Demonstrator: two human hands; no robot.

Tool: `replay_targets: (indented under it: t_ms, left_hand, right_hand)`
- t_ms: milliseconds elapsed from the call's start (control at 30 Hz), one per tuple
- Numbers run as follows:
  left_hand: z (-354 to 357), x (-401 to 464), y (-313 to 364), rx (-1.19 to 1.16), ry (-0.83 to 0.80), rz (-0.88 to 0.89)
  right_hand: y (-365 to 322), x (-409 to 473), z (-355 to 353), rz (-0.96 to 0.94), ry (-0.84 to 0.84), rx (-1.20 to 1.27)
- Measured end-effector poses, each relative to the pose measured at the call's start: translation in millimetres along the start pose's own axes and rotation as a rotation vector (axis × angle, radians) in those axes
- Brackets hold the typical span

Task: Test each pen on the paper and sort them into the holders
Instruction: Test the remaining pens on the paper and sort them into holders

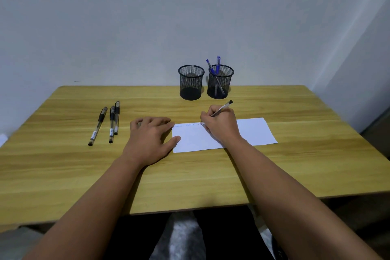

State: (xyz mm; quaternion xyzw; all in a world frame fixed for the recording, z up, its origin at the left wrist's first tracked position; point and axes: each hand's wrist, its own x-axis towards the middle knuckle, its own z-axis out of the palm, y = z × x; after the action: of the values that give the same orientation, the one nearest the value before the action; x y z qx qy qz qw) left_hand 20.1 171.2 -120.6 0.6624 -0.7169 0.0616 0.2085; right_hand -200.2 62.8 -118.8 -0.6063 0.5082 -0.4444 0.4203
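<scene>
My right hand (221, 124) grips a clear pen with a dark end (223, 108), its tip down on the white paper (255, 133) near the top edge, beside faint written marks. My left hand (150, 135) lies flat on the table, fingertips and thumb pressing the paper's left edge; something small and dark shows under its fingers. Three black-capped pens (110, 123) lie side by side on the table at the left. Two black mesh holders stand at the back: the left holder (191, 82) looks empty, the right holder (220, 82) has two blue pens (217, 65) in it.
The wooden table (190, 175) backs onto a plain pale wall. Its near edge runs just above my lap. A white scrap shows at the far left edge of the view.
</scene>
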Motion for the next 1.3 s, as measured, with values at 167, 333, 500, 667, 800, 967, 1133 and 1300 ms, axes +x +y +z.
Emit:
replay_targets:
  t_ms: [167, 333, 500, 667, 800, 967, 1133, 1300]
  left_hand:
    - [0.3, -0.4, -0.6, 0.004, -0.006, 0.000]
    - [-0.3, -0.1, -1.2, 0.009, -0.012, 0.003]
    - [-0.5, -0.7, -0.3, 0.008, -0.012, 0.001]
    - [-0.7, -0.6, -0.5, 0.020, -0.014, 0.003]
    - [-0.9, -0.3, -0.2, 0.009, -0.017, 0.000]
    - [0.2, -0.6, -0.7, 0.003, -0.014, -0.002]
    - [0.2, -0.2, -1.0, 0.007, -0.017, 0.003]
    - [-0.4, -0.6, -0.8, 0.008, -0.018, 0.006]
  right_hand:
    - [-0.8, -0.3, -0.8, -0.005, 0.011, 0.005]
    - [-0.3, 0.3, -0.4, 0.002, 0.036, -0.025]
    - [-3.0, -0.6, -3.0, 0.010, 0.112, 0.010]
    - [-0.6, -0.2, -0.8, 0.014, 0.066, 0.015]
    - [-0.1, 1.0, -0.4, 0.005, 0.071, -0.036]
    - [-1.9, -1.2, -1.0, -0.030, 0.080, -0.093]
    - [-4.9, -3.8, -3.0, -0.051, 0.108, -0.121]
    - [-7.2, -4.4, -1.7, -0.043, 0.105, -0.124]
